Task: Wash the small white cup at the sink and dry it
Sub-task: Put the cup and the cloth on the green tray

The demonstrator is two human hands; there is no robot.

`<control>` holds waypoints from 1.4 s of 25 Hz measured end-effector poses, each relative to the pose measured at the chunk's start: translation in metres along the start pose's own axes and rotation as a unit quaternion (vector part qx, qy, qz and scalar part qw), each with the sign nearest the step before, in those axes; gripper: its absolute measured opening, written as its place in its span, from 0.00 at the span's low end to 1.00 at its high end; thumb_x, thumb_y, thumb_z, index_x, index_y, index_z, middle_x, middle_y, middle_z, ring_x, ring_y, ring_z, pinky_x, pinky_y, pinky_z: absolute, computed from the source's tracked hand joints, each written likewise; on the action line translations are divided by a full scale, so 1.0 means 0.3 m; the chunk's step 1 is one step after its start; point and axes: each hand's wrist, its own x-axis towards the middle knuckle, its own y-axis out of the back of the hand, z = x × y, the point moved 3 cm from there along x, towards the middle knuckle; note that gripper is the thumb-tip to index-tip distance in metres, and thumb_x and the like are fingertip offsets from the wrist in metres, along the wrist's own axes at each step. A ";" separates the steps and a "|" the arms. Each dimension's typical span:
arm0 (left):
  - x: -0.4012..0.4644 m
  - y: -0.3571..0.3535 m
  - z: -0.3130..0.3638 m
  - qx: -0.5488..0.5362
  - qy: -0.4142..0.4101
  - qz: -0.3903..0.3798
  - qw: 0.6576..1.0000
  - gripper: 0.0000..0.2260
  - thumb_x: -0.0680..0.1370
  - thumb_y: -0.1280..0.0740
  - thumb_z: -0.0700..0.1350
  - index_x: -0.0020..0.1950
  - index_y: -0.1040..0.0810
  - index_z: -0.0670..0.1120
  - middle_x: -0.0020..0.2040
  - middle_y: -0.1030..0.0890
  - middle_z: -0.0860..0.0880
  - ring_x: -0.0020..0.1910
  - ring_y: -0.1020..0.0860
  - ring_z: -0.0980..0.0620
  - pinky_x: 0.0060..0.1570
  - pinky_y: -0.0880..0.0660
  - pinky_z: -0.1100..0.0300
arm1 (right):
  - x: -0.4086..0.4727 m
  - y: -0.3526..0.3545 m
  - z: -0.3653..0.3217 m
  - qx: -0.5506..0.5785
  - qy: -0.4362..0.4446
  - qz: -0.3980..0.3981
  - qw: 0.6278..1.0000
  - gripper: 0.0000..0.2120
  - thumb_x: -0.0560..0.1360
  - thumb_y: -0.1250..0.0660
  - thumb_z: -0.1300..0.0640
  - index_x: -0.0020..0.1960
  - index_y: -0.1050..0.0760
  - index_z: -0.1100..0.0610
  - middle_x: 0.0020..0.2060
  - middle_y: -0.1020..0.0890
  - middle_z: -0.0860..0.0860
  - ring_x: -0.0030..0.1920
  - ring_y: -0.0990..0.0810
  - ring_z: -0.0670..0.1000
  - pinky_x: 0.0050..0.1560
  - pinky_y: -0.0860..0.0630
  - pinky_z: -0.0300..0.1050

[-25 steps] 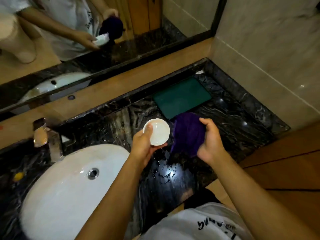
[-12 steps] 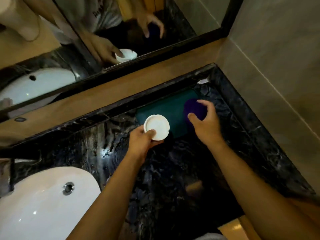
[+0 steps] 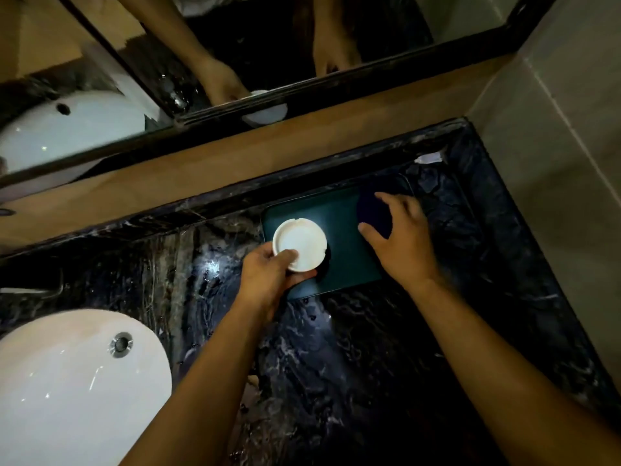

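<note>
The small white cup [image 3: 299, 243] is a round, shallow dish with notches in its rim. My left hand [image 3: 268, 280] holds it by the near rim, thumb inside, over the left end of a dark green tray [image 3: 339, 223]. A purple cloth [image 3: 374, 210] lies bunched on the right part of the tray. My right hand [image 3: 400, 240] rests on the cloth with fingers spread, thumb and forefinger around its edge. The white sink basin [image 3: 74, 388] is at the lower left.
The counter [image 3: 336, 364] is black marble, wet with a bright glare. A wooden ledge [image 3: 235, 159] and a mirror [image 3: 201, 62] run along the back. A tiled wall [image 3: 564, 163] closes the right side. The sink's drain [image 3: 120, 344] shows in the basin.
Both hands moved from in front of me to the tray at the back. The purple cloth went from my raised right hand down onto the tray. The cup now hovers over the tray's left end.
</note>
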 end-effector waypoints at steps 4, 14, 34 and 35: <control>-0.006 -0.020 0.013 -0.016 -0.006 -0.014 1.000 0.09 0.78 0.34 0.32 0.58 0.23 0.34 0.54 0.18 0.38 0.49 0.16 0.41 0.37 0.16 0.52 | -0.056 0.028 -0.092 -0.040 0.079 0.140 0.986 0.18 0.76 0.32 0.44 0.61 0.21 0.52 0.55 0.25 0.54 0.55 0.27 0.50 0.56 0.27 0.44; 0.003 -0.014 0.022 0.085 -0.059 -0.020 0.994 0.09 0.80 0.40 0.38 0.50 0.20 0.39 0.49 0.16 0.36 0.42 0.15 0.41 0.31 0.19 0.55 | -0.062 -0.168 -0.164 0.188 -0.095 -0.123 0.970 0.10 0.75 0.31 0.64 0.54 0.21 0.53 0.40 0.16 0.45 0.25 0.16 0.50 0.28 0.19 0.40; 0.044 0.009 0.051 0.393 -0.254 0.145 0.871 0.05 0.74 0.28 0.42 0.46 0.21 0.43 0.39 0.20 0.49 0.37 0.24 0.49 0.35 0.33 0.58 | -0.049 -0.226 -0.129 0.062 -0.032 -0.044 0.997 0.10 0.76 0.31 0.61 0.57 0.20 0.55 0.51 0.22 0.52 0.41 0.17 0.57 0.41 0.16 0.56; 0.044 0.011 0.051 0.386 -0.251 0.140 0.877 0.05 0.74 0.28 0.42 0.46 0.21 0.43 0.38 0.21 0.50 0.37 0.25 0.50 0.33 0.33 0.58 | -0.055 -0.228 -0.126 0.063 -0.037 -0.038 0.997 0.10 0.77 0.32 0.61 0.57 0.20 0.55 0.52 0.22 0.52 0.42 0.17 0.56 0.42 0.16 0.56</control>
